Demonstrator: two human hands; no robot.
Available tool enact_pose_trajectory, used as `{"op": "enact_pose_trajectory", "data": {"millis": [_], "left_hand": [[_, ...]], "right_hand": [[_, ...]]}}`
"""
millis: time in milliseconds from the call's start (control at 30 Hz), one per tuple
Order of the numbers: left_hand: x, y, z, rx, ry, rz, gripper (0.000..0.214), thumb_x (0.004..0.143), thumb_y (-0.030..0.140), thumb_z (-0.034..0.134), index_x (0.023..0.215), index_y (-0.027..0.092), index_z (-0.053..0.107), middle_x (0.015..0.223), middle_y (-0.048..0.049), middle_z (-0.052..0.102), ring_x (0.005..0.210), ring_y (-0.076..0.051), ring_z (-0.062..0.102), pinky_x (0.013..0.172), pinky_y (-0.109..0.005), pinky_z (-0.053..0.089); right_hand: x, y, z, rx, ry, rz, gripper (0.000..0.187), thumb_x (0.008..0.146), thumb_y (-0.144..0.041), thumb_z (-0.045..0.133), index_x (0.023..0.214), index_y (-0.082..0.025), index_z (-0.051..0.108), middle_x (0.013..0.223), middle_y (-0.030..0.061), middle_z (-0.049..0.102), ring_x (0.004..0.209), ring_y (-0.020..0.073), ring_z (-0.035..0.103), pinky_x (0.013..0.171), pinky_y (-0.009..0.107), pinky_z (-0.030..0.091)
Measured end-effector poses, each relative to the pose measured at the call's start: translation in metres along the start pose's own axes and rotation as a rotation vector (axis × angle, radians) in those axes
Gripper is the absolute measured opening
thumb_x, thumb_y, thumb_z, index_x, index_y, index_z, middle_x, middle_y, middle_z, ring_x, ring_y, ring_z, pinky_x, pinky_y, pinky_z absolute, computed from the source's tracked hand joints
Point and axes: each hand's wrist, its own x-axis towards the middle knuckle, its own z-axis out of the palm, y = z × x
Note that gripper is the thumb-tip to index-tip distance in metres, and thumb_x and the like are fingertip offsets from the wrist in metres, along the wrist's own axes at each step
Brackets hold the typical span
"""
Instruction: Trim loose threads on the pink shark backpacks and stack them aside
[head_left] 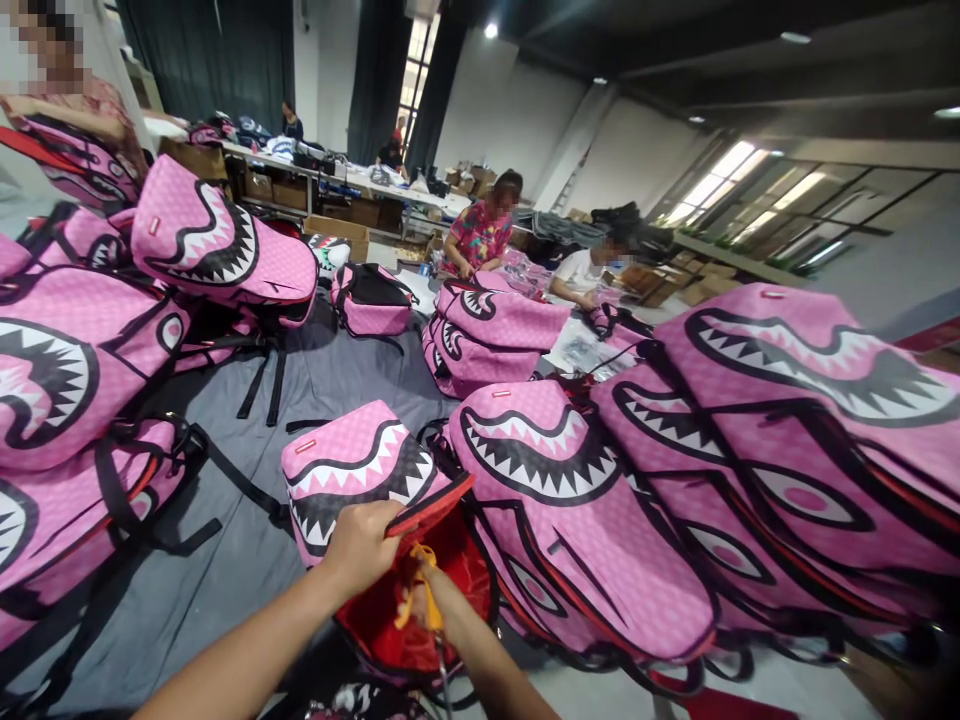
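1. Fingers of the left hand (364, 545), low at centre frame, close narrowly over the red-edged flap (431, 507) of an open pink backpack (352, 455).
2. Right hand (452, 603), just right of and below it, wraps an orange-handled tool (433, 612) within the bag's mouth; its metal shaft points towards the bottom edge.
3. Around that grip lies the backpack's red lining (474, 560); its shark-mouth front panel extends up and left of both hands.
4. Just right of it, a closed backpack (555, 500) slopes towards lower right, beside more piled bags (795, 400) at the right edge.
5. Grey cloth (225, 560) spreads left, towards stacked backpacks (82, 350).
6. Upper centre, a person in a patterned top (480, 235) stands behind another bag pile (495, 335).
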Motion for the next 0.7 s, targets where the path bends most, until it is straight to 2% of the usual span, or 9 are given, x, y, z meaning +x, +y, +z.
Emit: {"op": "enact_pose_trajectory", "data": {"millis": [100,233,267,333,400,500,700], "left_hand": [[0.009,-0.009,0.003,-0.002,0.026,0.0,0.018,0.084,0.015,0.051,0.082,0.02,0.069,0.072,-0.0023,0.07,0.066,-0.015,0.065,0.061,-0.023,0.042],[0.026,-0.028,-0.017,0.014,0.164,-0.149,0.018,0.087,0.026,0.055,0.086,0.018,0.071,0.074,-0.0024,0.072,0.065,-0.014,0.064,0.062,-0.023,0.043],[0.031,-0.032,-0.023,0.024,0.21,-0.154,0.019,0.087,0.028,0.056,0.087,0.018,0.071,0.073,-0.0021,0.071,0.064,-0.014,0.063,0.061,-0.023,0.042],[0.041,-0.037,-0.033,0.039,0.287,-0.11,0.019,0.087,0.03,0.058,0.087,0.017,0.072,0.07,-0.0013,0.07,0.06,-0.013,0.06,0.06,-0.022,0.041],[0.047,-0.037,-0.038,0.052,0.277,-0.035,0.017,0.086,0.028,0.059,0.085,0.017,0.072,0.07,-0.001,0.07,0.059,-0.012,0.059,0.06,-0.022,0.041],[0.047,-0.035,-0.04,0.072,0.191,0.042,0.015,0.084,0.023,0.058,0.086,0.017,0.072,0.075,-0.002,0.071,0.062,-0.012,0.061,0.062,-0.021,0.043],[0.042,-0.035,-0.037,0.064,0.18,0.042,0.015,0.083,0.018,0.056,0.082,0.017,0.071,0.073,-0.0028,0.071,0.064,-0.013,0.063,0.062,-0.022,0.044]], "right_hand": [[0.014,0.005,0.019,0.108,-0.047,-0.035,0.051,0.096,-0.062,0.034,0.073,-0.019,0.051,0.051,-0.0012,0.052,0.038,0.0094,0.049,0.035,0.017,0.032],[0.003,0.014,0.024,0.243,-0.224,-0.057,0.048,0.079,-0.065,0.062,0.072,-0.019,0.051,0.041,-0.0087,0.038,0.033,0.0054,0.034,0.034,0.017,0.025],[0.0,0.016,0.023,0.25,-0.302,-0.081,0.047,0.075,-0.064,0.067,0.077,-0.019,0.053,0.041,-0.0099,0.036,0.033,0.0054,0.031,0.034,0.017,0.023],[-0.006,0.016,0.022,0.26,-0.369,-0.127,0.05,0.07,-0.065,0.07,0.082,-0.019,0.054,0.041,-0.0105,0.036,0.033,0.0055,0.03,0.035,0.018,0.021],[-0.009,0.016,0.022,0.243,-0.375,-0.138,0.053,0.068,-0.067,0.07,0.082,-0.019,0.054,0.041,-0.0105,0.037,0.034,0.0056,0.03,0.035,0.02,0.021],[-0.012,0.018,0.021,0.203,-0.371,-0.112,0.055,0.066,-0.067,0.072,0.081,-0.018,0.053,0.041,-0.0104,0.038,0.034,0.0054,0.031,0.036,0.02,0.02],[-0.021,0.022,0.015,0.184,-0.395,-0.102,0.057,0.065,-0.072,0.068,0.081,-0.02,0.05,0.04,-0.012,0.032,0.034,0.0051,0.025,0.037,0.02,0.016]]}}
